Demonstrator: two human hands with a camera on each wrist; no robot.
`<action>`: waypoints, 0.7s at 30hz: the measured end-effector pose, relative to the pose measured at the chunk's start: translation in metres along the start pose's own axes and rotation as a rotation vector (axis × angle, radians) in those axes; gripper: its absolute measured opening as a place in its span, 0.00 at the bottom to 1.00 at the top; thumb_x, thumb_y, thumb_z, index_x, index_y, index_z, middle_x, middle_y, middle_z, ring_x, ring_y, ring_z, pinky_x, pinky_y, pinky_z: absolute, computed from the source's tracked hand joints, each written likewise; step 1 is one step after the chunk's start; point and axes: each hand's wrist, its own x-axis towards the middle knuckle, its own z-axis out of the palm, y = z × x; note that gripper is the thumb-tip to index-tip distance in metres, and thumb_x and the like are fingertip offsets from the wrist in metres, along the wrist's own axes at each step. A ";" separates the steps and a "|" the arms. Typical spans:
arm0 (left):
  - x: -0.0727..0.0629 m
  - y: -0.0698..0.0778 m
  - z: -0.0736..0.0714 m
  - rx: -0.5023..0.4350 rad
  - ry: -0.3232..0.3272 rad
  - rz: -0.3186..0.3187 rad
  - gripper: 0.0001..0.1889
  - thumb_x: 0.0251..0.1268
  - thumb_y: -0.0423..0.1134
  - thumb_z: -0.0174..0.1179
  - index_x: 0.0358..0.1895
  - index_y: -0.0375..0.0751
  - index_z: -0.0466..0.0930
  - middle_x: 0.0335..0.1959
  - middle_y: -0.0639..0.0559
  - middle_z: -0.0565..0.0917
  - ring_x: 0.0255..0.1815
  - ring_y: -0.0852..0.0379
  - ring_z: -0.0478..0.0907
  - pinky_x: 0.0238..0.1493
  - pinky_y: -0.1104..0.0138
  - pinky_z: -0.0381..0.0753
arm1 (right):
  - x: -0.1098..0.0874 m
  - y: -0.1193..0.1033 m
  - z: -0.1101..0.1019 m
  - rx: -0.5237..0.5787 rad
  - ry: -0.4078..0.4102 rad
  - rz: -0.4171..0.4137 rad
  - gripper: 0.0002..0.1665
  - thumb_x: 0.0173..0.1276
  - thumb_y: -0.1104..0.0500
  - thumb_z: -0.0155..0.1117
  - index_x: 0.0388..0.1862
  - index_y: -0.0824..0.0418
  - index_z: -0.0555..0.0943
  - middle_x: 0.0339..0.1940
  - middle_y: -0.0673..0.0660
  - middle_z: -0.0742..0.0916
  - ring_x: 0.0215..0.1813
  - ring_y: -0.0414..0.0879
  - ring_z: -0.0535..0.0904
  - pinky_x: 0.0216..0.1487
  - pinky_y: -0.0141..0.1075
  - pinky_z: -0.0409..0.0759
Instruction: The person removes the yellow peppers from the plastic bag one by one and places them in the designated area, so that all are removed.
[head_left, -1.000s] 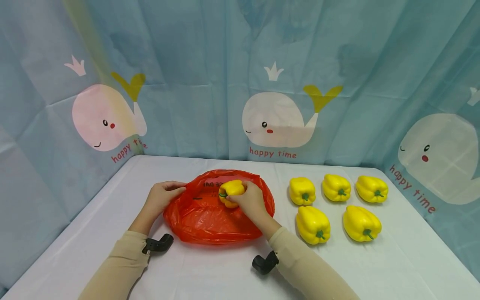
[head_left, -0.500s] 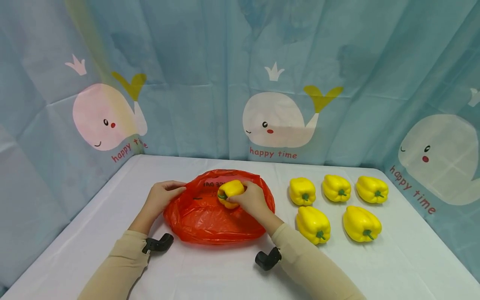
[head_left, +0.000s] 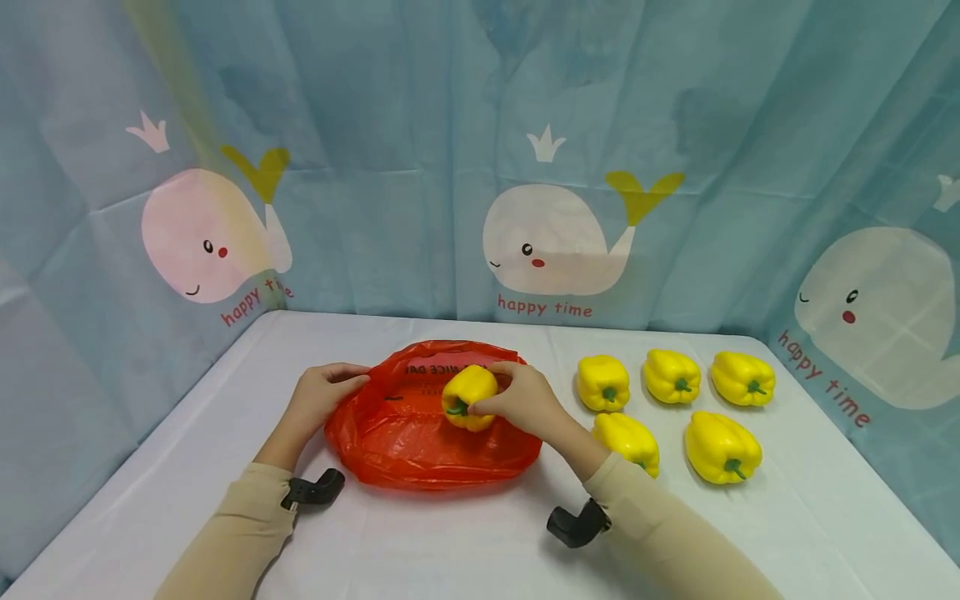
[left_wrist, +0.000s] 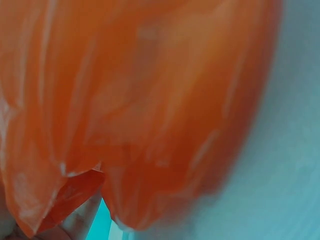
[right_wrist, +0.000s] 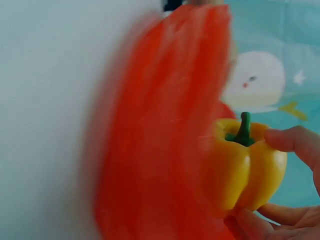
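Note:
A red plastic bag stands on the white table with its mouth spread wide. My left hand pinches the bag's rim on its left side; in the left wrist view the bag hides most of that hand. Over the bag's mouth, toward its right side, my right hand holds a yellow bell pepper between thumb and fingers. In the right wrist view the pepper has its green stem up, and the bag partly covers it.
To the right of the bag lie several more yellow bell peppers in two rows, one partly behind my right forearm. A light blue curtain printed with whales hangs behind the white table.
My right hand has moved to the right and slightly higher with the pepper, which now shows more fully above the bag. The left hand keeps its place at the rim.

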 end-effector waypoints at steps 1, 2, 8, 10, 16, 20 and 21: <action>0.000 0.000 0.000 -0.002 0.000 -0.001 0.22 0.71 0.48 0.59 0.59 0.37 0.82 0.59 0.37 0.82 0.61 0.44 0.76 0.52 0.73 0.81 | -0.002 -0.002 -0.004 0.005 -0.006 -0.007 0.43 0.51 0.50 0.80 0.66 0.59 0.77 0.62 0.58 0.83 0.60 0.53 0.76 0.62 0.48 0.81; 0.000 0.000 0.000 -0.004 0.000 -0.001 0.22 0.71 0.48 0.59 0.59 0.37 0.82 0.59 0.37 0.83 0.61 0.44 0.76 0.52 0.73 0.81 | -0.004 -0.004 -0.008 0.006 -0.012 -0.010 0.43 0.51 0.50 0.80 0.66 0.58 0.77 0.62 0.58 0.83 0.60 0.52 0.76 0.62 0.48 0.81; 0.000 0.000 -0.002 0.005 0.003 -0.015 0.23 0.71 0.50 0.59 0.60 0.37 0.81 0.60 0.37 0.82 0.62 0.44 0.75 0.58 0.63 0.82 | -0.012 -0.006 -0.034 0.000 -0.059 -0.030 0.41 0.52 0.50 0.79 0.67 0.53 0.77 0.65 0.54 0.82 0.64 0.51 0.75 0.59 0.47 0.83; -0.001 0.000 -0.002 0.008 0.004 -0.013 0.23 0.71 0.50 0.59 0.60 0.37 0.81 0.60 0.37 0.82 0.62 0.44 0.75 0.59 0.61 0.82 | -0.014 -0.002 -0.045 0.010 -0.088 -0.046 0.41 0.54 0.51 0.78 0.67 0.54 0.76 0.67 0.55 0.81 0.66 0.53 0.75 0.60 0.47 0.83; 0.000 -0.001 -0.001 0.001 0.001 0.000 0.24 0.70 0.51 0.60 0.59 0.37 0.82 0.59 0.37 0.83 0.61 0.44 0.76 0.54 0.71 0.82 | -0.029 0.015 -0.083 0.049 -0.178 -0.078 0.43 0.56 0.53 0.76 0.70 0.59 0.72 0.72 0.59 0.76 0.71 0.59 0.73 0.65 0.48 0.78; 0.001 -0.001 0.000 -0.007 0.000 -0.007 0.24 0.70 0.51 0.60 0.59 0.37 0.82 0.59 0.38 0.83 0.61 0.45 0.76 0.54 0.71 0.81 | -0.041 0.027 -0.108 0.042 -0.208 -0.105 0.43 0.57 0.53 0.75 0.71 0.61 0.71 0.72 0.61 0.75 0.72 0.62 0.71 0.68 0.49 0.76; 0.001 -0.001 0.000 -0.004 -0.002 -0.009 0.24 0.70 0.52 0.60 0.59 0.38 0.82 0.60 0.38 0.82 0.61 0.45 0.75 0.56 0.69 0.82 | -0.043 0.030 -0.113 0.045 -0.217 -0.112 0.43 0.58 0.53 0.75 0.71 0.62 0.71 0.72 0.62 0.75 0.73 0.63 0.70 0.68 0.50 0.75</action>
